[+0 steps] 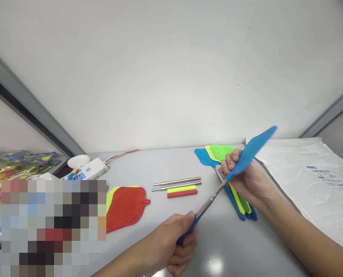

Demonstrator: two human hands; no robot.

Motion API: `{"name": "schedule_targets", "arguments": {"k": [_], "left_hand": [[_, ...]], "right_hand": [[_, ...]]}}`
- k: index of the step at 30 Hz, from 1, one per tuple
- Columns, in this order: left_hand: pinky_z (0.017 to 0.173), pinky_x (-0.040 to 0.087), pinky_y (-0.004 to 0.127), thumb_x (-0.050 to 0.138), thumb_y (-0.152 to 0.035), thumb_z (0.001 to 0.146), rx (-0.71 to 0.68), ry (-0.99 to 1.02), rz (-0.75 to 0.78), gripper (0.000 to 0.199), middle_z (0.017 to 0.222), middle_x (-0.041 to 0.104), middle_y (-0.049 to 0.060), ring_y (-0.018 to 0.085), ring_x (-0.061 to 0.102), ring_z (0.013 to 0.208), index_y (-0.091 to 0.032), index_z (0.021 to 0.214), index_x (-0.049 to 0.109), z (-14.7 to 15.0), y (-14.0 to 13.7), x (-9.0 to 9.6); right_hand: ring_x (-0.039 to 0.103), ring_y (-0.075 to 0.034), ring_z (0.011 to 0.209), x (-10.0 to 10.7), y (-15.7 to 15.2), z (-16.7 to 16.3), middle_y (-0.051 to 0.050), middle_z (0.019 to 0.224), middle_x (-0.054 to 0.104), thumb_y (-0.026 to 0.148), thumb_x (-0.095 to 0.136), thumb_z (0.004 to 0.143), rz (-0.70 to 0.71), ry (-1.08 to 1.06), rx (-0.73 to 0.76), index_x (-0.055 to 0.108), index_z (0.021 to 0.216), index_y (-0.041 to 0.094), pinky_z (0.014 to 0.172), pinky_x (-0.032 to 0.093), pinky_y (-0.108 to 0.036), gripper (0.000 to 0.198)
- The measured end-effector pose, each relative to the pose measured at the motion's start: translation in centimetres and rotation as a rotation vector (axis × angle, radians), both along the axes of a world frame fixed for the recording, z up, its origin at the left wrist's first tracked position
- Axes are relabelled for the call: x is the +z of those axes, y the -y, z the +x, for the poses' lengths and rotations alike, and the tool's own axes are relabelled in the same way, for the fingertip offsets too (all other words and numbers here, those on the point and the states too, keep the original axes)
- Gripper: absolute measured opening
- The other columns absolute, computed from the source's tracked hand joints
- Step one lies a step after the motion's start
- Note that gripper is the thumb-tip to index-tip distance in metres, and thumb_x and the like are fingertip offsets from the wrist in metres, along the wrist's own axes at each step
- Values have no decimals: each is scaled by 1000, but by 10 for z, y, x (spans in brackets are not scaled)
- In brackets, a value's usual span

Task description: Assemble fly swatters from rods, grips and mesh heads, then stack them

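Evidently, one blue swatter is in work above the bench. Nearest, the left hand is closed firmly round its blue handle. From there the telescopic rod rises to the blue head. The right hand has its fingers curled at the head's base, partly hidden by it; whether that grip bears on it cannot be told.

As judged, this piece has handle, rod and head joined. Unjoined parts lie on the bench: a red head overlapping a yellow head at left; near the middle, a red sleeve, a yellow sleeve and two metal rods. These appear to be two swatters left undone. The swatter stack, seemingly assembled, lies partly behind the right hand, which obstructs inspection and crowds that side.

A white plastic bag covers the right side. Leftward are a power strip, a white round object and bagged goods; pixelation masks the lower left. A pale wall closes the rear.
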State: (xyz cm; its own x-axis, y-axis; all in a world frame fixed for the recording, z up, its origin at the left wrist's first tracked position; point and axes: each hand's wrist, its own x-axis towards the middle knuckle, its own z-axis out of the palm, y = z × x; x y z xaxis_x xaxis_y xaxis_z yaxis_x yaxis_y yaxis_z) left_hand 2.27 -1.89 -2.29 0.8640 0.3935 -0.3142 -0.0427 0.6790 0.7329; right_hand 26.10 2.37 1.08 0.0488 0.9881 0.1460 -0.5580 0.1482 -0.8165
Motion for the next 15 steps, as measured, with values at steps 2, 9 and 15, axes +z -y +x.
{"name": "schedule_targets", "arguments": {"k": [2,9,15], "left_hand": [[36,11,20,39,-70,89,3,9,4,53,48,21,-10,6,10,38,-21,69,37,-1,-1,1],[36,12,19,35,-71,90,56,-38,-53,53,49,21,-10,6,10,38,-22,71,36,-3,-3,-4],[37,13,19,36,-68,91,72,-16,18,51,49,23,-10,6,13,39,-21,71,37,1,1,-6]], "right_hand": [[52,-12,59,0,3,-5,4,68,57,38,79,74,-1,112,-90,61,76,24,58,47,-25,22],[50,-12,53,0,20,-31,1,62,58,40,71,81,-50,549,-334,58,72,20,48,43,-25,26],[50,-11,55,-3,24,-29,2,63,56,44,71,79,-106,574,-356,56,72,20,48,42,-22,29]]}}
